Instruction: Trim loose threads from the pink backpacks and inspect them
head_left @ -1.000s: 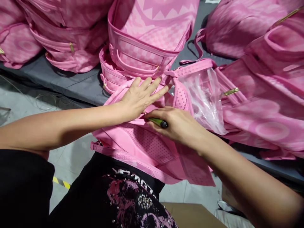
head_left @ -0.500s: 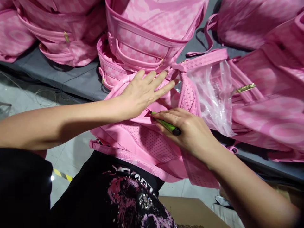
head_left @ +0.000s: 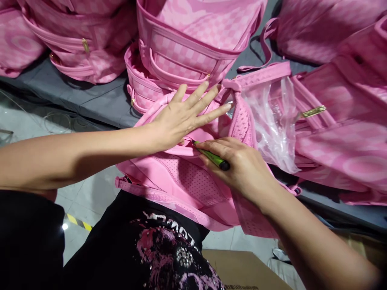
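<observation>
A pink backpack (head_left: 193, 179) rests on the table's front edge and against my body, its dotted mesh back panel and straps facing up. Across its upper part lies my left hand (head_left: 181, 117), fingers spread flat on the fabric. My right hand (head_left: 238, 161) is closed around a small green tool with a black end (head_left: 213, 158), shaped like a pen or thread snipper. The tool's dark tip touches the pink fabric near a seam, just below my left palm. Exactly what the tip meets is too small to tell.
Several pink checkered backpacks (head_left: 187, 52) stand along the grey-covered table (head_left: 99, 102). A clear plastic bag (head_left: 275, 129) lies right of my hands, beside another backpack (head_left: 347, 133) with a gold zipper pull. Below are a cardboard box (head_left: 242, 268) and a tiled floor (head_left: 90, 197).
My left hand's fingers have spread a little wider and shifted slightly right. My right hand keeps the green tool at almost the same spot on the fabric.
</observation>
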The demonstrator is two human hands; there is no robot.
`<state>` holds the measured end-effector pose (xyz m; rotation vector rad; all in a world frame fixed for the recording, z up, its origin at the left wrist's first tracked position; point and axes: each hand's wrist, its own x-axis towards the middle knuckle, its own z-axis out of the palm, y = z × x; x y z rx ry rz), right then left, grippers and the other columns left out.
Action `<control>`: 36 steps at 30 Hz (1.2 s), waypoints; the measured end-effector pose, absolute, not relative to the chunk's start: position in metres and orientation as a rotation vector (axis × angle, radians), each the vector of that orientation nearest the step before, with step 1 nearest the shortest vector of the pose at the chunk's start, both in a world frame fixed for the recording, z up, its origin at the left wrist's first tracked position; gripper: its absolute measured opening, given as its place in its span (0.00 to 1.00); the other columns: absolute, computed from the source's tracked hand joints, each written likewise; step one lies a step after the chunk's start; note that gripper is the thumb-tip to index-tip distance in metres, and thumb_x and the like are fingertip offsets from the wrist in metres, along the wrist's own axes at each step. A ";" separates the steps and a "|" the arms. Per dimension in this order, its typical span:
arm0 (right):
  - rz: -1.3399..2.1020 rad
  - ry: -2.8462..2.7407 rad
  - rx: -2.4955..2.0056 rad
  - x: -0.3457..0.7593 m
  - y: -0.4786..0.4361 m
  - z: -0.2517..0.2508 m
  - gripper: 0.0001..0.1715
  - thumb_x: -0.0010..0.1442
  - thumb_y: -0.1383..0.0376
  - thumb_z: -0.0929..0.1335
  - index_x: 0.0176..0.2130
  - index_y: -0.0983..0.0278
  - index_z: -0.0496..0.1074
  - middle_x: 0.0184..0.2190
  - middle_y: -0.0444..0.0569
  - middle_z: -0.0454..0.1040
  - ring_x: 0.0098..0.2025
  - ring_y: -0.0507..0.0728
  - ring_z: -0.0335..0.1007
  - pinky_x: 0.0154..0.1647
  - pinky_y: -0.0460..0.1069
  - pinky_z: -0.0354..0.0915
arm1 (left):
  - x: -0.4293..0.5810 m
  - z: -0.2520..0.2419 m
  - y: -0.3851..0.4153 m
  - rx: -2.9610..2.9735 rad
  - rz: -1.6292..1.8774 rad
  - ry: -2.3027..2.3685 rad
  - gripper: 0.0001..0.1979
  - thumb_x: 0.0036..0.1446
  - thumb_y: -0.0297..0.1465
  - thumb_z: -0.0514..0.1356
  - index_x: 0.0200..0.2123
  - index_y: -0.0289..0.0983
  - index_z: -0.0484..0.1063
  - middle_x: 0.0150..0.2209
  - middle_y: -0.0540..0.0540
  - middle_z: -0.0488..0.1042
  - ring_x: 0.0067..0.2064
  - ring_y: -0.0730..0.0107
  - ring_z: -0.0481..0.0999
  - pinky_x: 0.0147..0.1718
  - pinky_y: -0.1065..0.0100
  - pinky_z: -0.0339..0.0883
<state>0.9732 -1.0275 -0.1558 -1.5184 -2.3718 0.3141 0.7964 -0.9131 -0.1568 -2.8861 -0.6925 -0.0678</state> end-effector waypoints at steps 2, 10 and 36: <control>0.340 -2.362 -1.510 0.975 -1.027 -0.156 0.14 0.67 0.63 0.66 0.50 0.62 0.77 0.43 0.52 0.80 0.41 0.61 0.76 0.40 0.55 0.73 | 0.800 -0.161 -0.915 -2.879 -0.075 -0.745 0.43 0.58 0.28 0.58 0.72 0.40 0.39 0.73 0.36 0.42 0.72 0.41 0.44 0.64 0.37 0.44; 0.505 -2.357 -1.527 0.983 -1.019 -0.148 0.16 0.66 0.62 0.67 0.52 0.60 0.77 0.44 0.50 0.81 0.42 0.59 0.79 0.41 0.53 0.74 | 0.802 -0.163 -0.917 -2.754 -0.230 -0.648 0.40 0.58 0.25 0.48 0.72 0.35 0.36 0.72 0.35 0.43 0.73 0.44 0.39 0.63 0.38 0.41; 0.626 -2.465 -1.710 0.955 -1.009 -0.127 0.13 0.64 0.65 0.68 0.49 0.62 0.78 0.38 0.49 0.82 0.38 0.55 0.77 0.40 0.47 0.63 | 0.808 -0.154 -0.929 -2.830 -0.192 -0.889 0.34 0.59 0.25 0.53 0.68 0.29 0.54 0.66 0.26 0.59 0.62 0.38 0.62 0.56 0.41 0.58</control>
